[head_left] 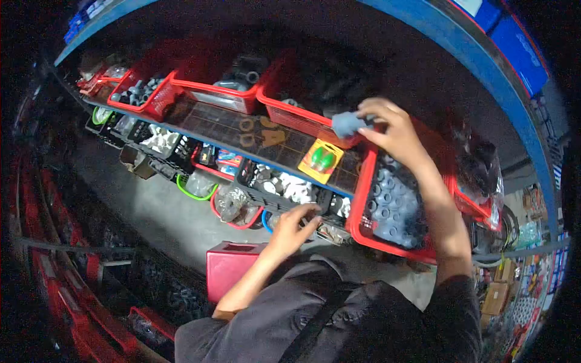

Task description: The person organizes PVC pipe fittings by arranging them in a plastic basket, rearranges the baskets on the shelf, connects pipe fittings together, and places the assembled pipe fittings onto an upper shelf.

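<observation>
My right hand (390,130) is closed on a grey plastic pipe fitting (347,124), slightly blurred, above the front rim of a red basket (296,118). Below my right forearm, a large red basket (362,212) holds many grey pipe fittings (387,202). My left hand (292,228) is low, near the black crates under the shelf edge, its thumb and fingers apart with nothing visible between them. A yellow card pack (321,161) with two green bulb-shaped items lies on the shelf board (212,124), left of the large basket.
More red baskets (212,95) stand along the shelf, one with small grey fittings (142,91). Below are black crates (266,195) of white parts and round baskets (229,209) with bagged items. A red stool (233,269) stands on the floor. A blue shelf beam (448,39) arches overhead.
</observation>
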A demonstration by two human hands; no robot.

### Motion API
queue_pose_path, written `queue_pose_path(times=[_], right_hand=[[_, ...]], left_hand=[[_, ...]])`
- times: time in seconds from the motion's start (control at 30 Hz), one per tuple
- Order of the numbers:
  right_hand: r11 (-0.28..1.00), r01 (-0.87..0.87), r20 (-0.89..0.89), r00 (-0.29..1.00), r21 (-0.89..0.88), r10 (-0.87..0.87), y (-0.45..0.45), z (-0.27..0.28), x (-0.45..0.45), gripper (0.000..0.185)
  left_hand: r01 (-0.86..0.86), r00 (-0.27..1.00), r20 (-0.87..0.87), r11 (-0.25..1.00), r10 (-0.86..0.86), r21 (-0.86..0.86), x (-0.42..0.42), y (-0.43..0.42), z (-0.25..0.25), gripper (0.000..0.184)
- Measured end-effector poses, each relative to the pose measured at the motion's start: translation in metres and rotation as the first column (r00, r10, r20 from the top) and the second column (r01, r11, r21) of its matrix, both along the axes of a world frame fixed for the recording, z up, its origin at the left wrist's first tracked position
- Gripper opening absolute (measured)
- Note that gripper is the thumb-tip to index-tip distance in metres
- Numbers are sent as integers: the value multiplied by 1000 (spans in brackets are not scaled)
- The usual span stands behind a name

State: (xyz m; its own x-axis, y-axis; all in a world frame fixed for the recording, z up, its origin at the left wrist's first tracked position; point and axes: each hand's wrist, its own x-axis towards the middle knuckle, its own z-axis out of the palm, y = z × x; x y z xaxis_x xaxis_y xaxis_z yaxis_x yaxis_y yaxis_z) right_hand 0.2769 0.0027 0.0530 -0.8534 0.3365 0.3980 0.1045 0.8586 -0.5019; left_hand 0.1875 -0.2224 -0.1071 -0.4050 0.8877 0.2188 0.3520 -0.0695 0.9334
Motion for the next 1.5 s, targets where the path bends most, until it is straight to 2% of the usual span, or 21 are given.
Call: queue_pose_path(times=[0.03, 0.17, 0.27, 0.37, 0.43, 0.5, 0.57, 0.6, 0.7, 0.8, 0.87, 0.93, 0.97, 1.0, 1.03, 1.07, 1.13, 1.23, 1.27, 1.37, 1.5], right_hand=[[995, 19, 93, 996, -94, -10, 7, -1, -19, 26], [964, 11, -13, 1000, 265, -8, 64, -52, -100, 27], [900, 182, -91, 983, 395, -158, 83, -82, -141, 27], [905, 67, 171, 974, 420, -152, 85, -94, -155, 30], [962, -136, 484, 875, 236, 5, 90, -97, -151, 37], [987, -44, 533, 845, 157, -47, 74, -71, -140, 41], [998, 30, 774, 630, 52, -59, 83, -69, -133, 42], [987, -52, 733, 676, 150, -76, 76, -65, -123, 41], [999, -6, 563, 826, 44, -20, 73, -65, -95, 36], [997, 67, 418, 905, 37, -76, 19, -12, -54, 27], [997, -9, 249, 968, 75, -10, -15, 13, -16, 20], [997, -40, 349, 937, 63, 16, -63, 25, 43, 17], [951, 122, 620, 780, -283, 85, -84, 25, 72, 19], [931, 93, 575, 807, -353, 138, -101, 14, 100, 22], [977, 103, 721, 690, -187, 65, -124, -5, 125, 29], [937, 174, 621, 782, -304, 57, -136, -24, 143, 31], [735, 441, 592, 803, -516, -66, -166, -38, 160, 31], [612, 517, 532, 827, -598, -179, -208, -64, 180, 23], [234, 680, 558, 715, -695, -421, -220, -69, 173, 24], [378, 726, 672, 682, -574, -289, -231, -155, 208, 28], [495, 587, 550, 800, -640, -238, -210, -171, 189, 29]], left_hand=[[-34, 999, -22, 999, 34, 1, -3, -5, -3, 27], [-163, 986, 27, 987, 163, 8, -26, -28, -27, 24], [-215, 966, 94, 953, 240, -215, -43, -32, 1, 25], [-239, 968, 76, 971, 238, 17, -55, -19, 18, 23], [-214, 976, 68, 968, 207, 133, -70, -4, 33, 22], [-191, 982, 37, 956, 187, 222, -90, 19, 54, 18], [-148, 981, -65, 923, 182, 354, -119, 59, 63, 16], [-96, 978, -128, 894, 167, 438, -132, 82, 73, 16], [-41, 813, -555, 968, 176, 247, -172, 167, 84, 27], [12, 454, -869, 977, -195, -212, -201, 254, 83, 28], [89, 479, -834, 961, -273, -263, -204, 266, 84, 32], [136, 474, -795, 924, -378, -358, -211, 285, 78, 32], [151, 470, -772, 901, -428, -407, -214, 293, 74, 33], [160, 460, -754, 879, -469, -449, -215, 300, 73, 33], [169, 449, -735, 856, -508, -489, -216, 305, 72, 33], [178, 442, -713, 832, -544, -525, -216, 308, 71, 33], [189, 432, -667, 784, -607, -592, -215, 313, 68, 34], [204, 424, -612, 729, -667, -653, -213, 313, 67, 34], [208, 423, -597, 714, -682, -668, -212, 313, 67, 35], [213, 416, -568, 683, -711, -699, -211, 313, 66, 35], [206, 408, -549, 659, -730, -723, -211, 315, 64, 36]])
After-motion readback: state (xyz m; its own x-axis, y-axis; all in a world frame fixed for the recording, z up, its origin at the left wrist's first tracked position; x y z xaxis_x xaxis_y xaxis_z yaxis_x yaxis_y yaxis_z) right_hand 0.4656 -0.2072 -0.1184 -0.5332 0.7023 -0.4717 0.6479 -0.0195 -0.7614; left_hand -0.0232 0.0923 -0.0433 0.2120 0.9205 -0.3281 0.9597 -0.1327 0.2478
